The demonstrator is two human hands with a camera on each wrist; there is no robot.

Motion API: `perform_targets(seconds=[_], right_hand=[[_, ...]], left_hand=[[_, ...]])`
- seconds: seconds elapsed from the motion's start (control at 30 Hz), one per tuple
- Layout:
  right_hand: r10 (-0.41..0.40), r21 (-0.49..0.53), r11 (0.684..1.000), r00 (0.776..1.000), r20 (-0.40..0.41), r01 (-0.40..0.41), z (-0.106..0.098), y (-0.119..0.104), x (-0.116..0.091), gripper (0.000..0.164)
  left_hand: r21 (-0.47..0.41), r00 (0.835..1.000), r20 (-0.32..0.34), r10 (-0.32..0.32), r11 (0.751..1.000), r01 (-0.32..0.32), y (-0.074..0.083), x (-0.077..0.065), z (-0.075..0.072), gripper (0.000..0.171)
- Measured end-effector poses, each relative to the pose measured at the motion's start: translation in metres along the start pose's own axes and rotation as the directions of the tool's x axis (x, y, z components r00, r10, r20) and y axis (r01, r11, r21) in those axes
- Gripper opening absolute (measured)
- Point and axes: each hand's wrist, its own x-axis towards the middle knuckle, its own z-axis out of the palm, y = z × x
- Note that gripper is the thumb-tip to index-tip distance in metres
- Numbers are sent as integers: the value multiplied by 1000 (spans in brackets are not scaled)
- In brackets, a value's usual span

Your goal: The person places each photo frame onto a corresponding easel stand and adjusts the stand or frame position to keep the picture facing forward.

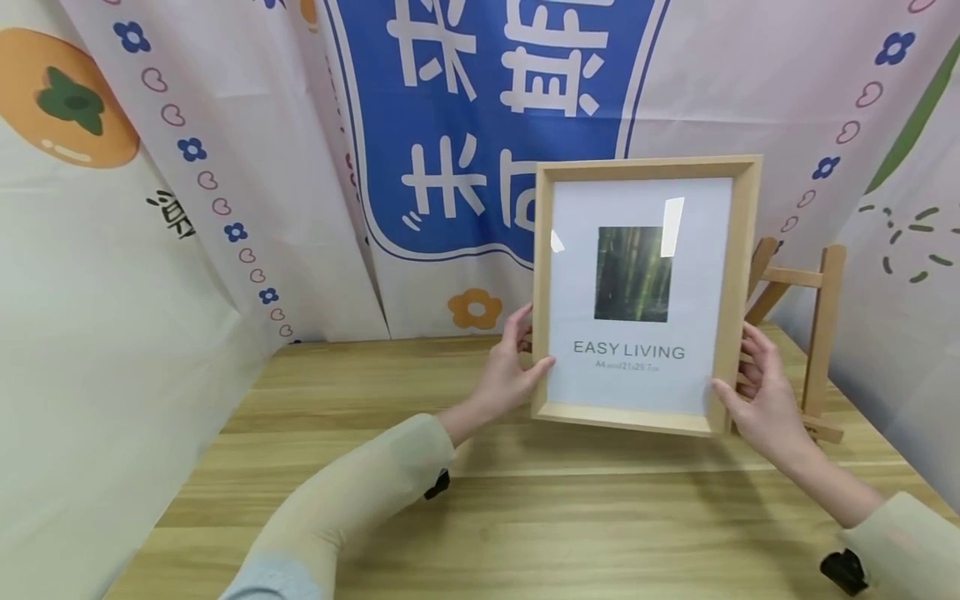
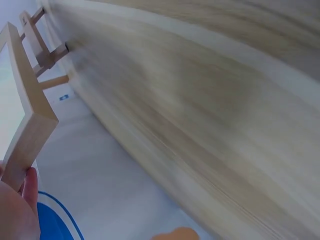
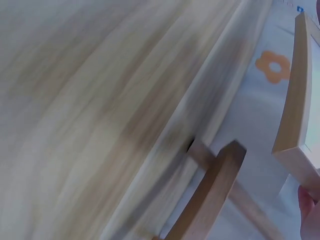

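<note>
A light wooden picture frame (image 1: 632, 421) is held upright above the table by both hands. Behind its glazing is a white sheet with a small bamboo picture and the words EASY LIVING. My left hand (image 1: 510, 372) grips the lower left side, thumb on the front and fingers behind the edge. On the opposite side my right hand (image 1: 768, 404) grips the lower right edge the same way. The frame's bottom corner (image 2: 37, 120) shows off the tabletop in the left wrist view. A wooden easel (image 1: 819, 333) stands behind and to the right, partly hidden by the frame.
The wood-grain table (image 1: 420, 517) reaches back to a printed cloth (image 1: 465, 287) hung behind it. Cloth also hangs at the left (image 1: 97, 333) and right sides. In the right wrist view an easel leg (image 3: 210, 190) stands close to the frame.
</note>
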Motion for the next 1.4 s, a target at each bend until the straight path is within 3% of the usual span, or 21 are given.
perform_targets(seconds=[0.33,0.57,0.67,0.93,1.13,1.4], right_hand=[[-12,-79,997,992,-124,2,-35,11,-3,89],[40,-102,993,983,-182,-59,-63,16,-7,85],[45,-114,991,979,-197,-68,-70,18,-9,85],[100,-113,984,956,-275,-136,-81,26,-5,83],[159,-134,968,934,-321,-211,-93,36,-4,83],[143,-152,969,941,-307,-197,-100,48,1,83]], left_hand=[[1,1000,8,-14,1000,14,15,21,39,80],[-60,987,162,-1,998,11,28,38,58,84],[-71,981,191,-10,997,24,31,46,65,86],[18,985,165,-43,999,41,27,72,89,88],[40,980,166,-105,994,99,28,86,108,90],[25,977,139,-163,987,161,26,95,123,89]])
